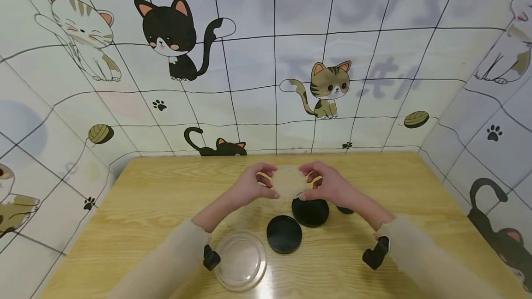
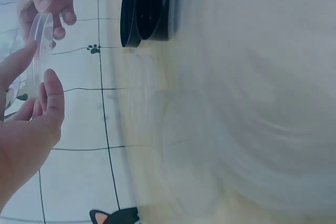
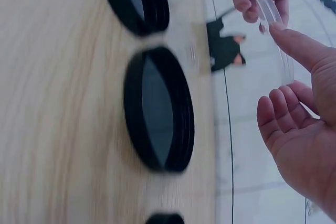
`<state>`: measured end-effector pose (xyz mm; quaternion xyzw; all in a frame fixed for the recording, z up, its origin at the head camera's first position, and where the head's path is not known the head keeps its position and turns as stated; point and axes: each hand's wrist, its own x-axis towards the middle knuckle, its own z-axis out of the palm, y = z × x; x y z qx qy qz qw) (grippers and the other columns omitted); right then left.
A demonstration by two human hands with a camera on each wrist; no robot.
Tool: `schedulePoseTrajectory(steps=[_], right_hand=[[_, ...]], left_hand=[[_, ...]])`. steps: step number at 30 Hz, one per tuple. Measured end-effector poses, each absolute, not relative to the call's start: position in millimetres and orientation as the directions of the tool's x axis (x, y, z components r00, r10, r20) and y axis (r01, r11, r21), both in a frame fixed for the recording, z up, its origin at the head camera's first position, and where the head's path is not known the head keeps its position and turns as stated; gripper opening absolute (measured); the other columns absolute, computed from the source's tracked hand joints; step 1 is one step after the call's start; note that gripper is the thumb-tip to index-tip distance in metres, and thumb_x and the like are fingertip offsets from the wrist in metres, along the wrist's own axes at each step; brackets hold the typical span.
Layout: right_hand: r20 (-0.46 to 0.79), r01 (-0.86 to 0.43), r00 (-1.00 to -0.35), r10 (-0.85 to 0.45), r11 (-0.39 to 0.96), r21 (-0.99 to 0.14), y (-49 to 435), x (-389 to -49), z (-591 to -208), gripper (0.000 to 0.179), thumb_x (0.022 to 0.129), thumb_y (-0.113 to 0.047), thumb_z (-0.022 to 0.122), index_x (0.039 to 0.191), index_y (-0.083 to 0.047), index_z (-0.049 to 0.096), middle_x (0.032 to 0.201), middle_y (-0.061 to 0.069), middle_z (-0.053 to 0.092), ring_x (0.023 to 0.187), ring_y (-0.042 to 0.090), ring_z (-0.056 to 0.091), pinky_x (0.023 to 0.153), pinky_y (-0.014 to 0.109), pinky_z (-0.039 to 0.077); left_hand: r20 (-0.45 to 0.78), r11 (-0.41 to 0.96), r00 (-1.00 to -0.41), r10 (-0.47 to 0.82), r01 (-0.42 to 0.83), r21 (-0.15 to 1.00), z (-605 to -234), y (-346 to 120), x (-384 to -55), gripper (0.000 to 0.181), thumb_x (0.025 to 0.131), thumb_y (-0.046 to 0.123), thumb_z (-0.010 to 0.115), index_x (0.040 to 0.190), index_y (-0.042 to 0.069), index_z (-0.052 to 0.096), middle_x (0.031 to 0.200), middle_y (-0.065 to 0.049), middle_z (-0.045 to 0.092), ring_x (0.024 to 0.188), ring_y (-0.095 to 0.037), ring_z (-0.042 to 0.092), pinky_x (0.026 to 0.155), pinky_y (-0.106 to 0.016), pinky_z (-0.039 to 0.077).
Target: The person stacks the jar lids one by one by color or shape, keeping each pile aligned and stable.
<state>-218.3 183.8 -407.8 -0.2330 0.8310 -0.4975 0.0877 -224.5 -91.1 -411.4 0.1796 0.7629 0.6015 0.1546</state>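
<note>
Both hands hold a clear, shallow round plastic lid by its rim above the back of the table. My left hand pinches the left edge between thumb and fingers, and my right hand grips the right edge the same way. The wrist views show the lid nearly edge-on. Just below the right hand lies a round black lid. Another black lid rests closer to me. Partly hidden under the right forearm is a small black round piece.
A larger clear round lid lies on the wooden table by the left sleeve. Faint clear round plastic also stands on the table. A cat-patterned fabric wall rises behind the table and along both sides.
</note>
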Motion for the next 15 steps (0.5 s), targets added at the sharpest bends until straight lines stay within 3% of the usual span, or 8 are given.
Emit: schedulePoseTrajectory(steps=[7, 15], right_hand=[[0.073, -0.320, -0.835, -0.545, 0.372, -0.871, 149.7, -193.1, -406.7, 0.066, 0.081, -0.008, 0.088, 0.136, 0.006, 0.056, 0.119, 0.020, 0.056, 0.091, 0.030, 0.061, 0.076, 0.029, 0.053], [0.032, -0.329, -0.788, -0.615, 0.375, -0.867, 112.3, -167.0, -420.1, 0.066, 0.080, -0.012, 0.090, 0.136, 0.002, 0.059, 0.116, 0.016, 0.059, 0.088, 0.016, 0.061, 0.078, 0.027, 0.053]], left_hand=[[-0.025, 0.183, -0.897, 0.442, 0.063, 0.981, -412.7, -126.1, -185.5, 0.071, 0.075, -0.007, 0.086, 0.138, -0.007, 0.053, 0.115, -0.021, 0.049, 0.088, -0.020, 0.060, 0.077, -0.030, 0.058], [-0.072, 0.211, -0.911, 0.406, 0.017, 0.977, -420.0, -163.0, -138.1, 0.074, 0.073, -0.006, 0.088, 0.137, -0.009, 0.050, 0.116, -0.024, 0.046, 0.086, -0.022, 0.059, 0.072, -0.027, 0.057]])
